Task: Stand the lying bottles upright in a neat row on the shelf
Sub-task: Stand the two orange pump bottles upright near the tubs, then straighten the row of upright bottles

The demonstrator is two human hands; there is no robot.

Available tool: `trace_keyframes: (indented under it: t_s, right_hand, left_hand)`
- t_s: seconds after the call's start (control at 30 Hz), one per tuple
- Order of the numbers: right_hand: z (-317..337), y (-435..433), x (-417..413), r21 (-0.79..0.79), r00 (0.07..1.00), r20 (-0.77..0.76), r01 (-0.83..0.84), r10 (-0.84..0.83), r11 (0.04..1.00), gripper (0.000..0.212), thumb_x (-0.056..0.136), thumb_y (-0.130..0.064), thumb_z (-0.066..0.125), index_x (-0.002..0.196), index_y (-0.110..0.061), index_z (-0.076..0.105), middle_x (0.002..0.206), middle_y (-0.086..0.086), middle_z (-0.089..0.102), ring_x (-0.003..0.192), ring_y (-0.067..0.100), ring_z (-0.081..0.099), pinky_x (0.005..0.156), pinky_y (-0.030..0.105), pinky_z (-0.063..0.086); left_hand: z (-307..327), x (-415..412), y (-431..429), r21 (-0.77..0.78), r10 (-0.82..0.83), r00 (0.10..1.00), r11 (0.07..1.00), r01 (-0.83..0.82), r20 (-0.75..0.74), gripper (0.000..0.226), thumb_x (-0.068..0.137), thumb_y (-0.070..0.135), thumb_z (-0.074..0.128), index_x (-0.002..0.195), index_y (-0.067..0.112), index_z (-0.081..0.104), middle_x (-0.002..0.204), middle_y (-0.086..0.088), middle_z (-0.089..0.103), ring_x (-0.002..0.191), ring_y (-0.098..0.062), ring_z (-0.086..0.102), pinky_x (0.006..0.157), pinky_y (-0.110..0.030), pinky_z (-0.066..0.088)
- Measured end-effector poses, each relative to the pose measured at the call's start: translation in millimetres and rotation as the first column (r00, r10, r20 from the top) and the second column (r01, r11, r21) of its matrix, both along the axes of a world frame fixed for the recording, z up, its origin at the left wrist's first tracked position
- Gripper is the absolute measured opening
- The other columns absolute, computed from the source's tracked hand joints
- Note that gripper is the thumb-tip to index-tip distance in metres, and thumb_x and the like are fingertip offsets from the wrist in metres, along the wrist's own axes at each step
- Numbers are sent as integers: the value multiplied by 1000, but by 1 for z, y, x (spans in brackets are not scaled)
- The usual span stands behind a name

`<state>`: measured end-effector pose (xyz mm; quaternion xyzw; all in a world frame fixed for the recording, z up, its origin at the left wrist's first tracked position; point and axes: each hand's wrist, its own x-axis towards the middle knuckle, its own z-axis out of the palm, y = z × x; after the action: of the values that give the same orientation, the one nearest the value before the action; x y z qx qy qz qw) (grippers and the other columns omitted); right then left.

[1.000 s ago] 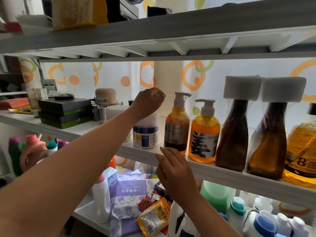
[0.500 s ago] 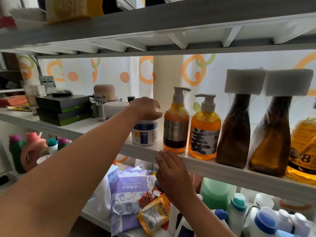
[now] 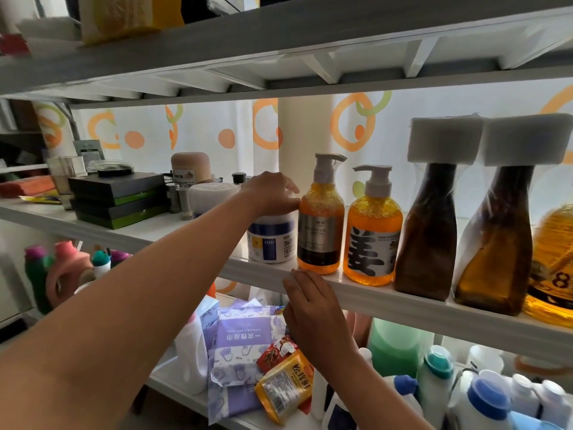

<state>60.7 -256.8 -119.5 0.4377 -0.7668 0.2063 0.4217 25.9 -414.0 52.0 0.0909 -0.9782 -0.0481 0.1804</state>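
Left hand lies on the lid of a white jar with a blue label, its fingers curved down over the lid and holding it from above, the foremost fingertip touching the shoulder of the tall amber pump bottle. That bottle stands upright at the front edge of the shelf, with a grey-and-black label and a white pump. Just beside it to the right stand a round orange pump bottle with a large black character on its label, then two brown bottles capped with white foam blocks, then a golden bottle cut off by the frame's edge. All are upright in a row along the front edge.

A second ago this hand was a lifted fist above the jar. Half a second ago it had come down on the lid, with a slim gap between jar and amber bottle; now the two touch.

The left arm reaches in long from the lower left. Right hand is raised from below, its fingers straight, its fingertips on the shelf's front edge below the amber bottle, much where they were before.
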Motion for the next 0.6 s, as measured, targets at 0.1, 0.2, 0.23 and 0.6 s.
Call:
trace_keyframes:
  t_s: [0.1,0.2,0.23,0.6]
  right_hand:
    - [0,-1,0,1,1000,20,-2,2,1000,47,53,-16,88,97,-8,74,98,8,72,96,22,68,86,35,52]
    - [1,-2,2,8,999,50,-6,6,1000,46,54,-16,88,98,-8,73,98,7,72,96,22,68,87,35,51]
    - [3,-2,3,6,998,59,-9,9,1000,45,55,-16,88,97,-9,73,98,7,72,95,22,68,87,34,51]
    - [65,-50,12,-108,980,141,-124,139,986,51,63,-8,83,111,-9,65,118,16,62,111,32,59,89,39,48]
  left_hand:
    - [0,1,-1,-11,12,1000,1000,-11,25,67,79,71,48,129,27,56,135,4,56,121,-20,52,97,-43,45]
    - [0,4,-4,-38,13,998,999,-10,65,69,77,77,38,125,31,57,131,6,58,119,-22,53,97,-48,44]
    - [1,6,-4,-16,-1,997,1000,2,77,65,77,77,33,116,32,61,124,5,62,115,-23,55,96,-49,44]
    - [0,50,-96,122,340,936,937,-328,-96,66,73,69,55,130,35,48,138,-11,46,128,-34,41,103,-48,37]
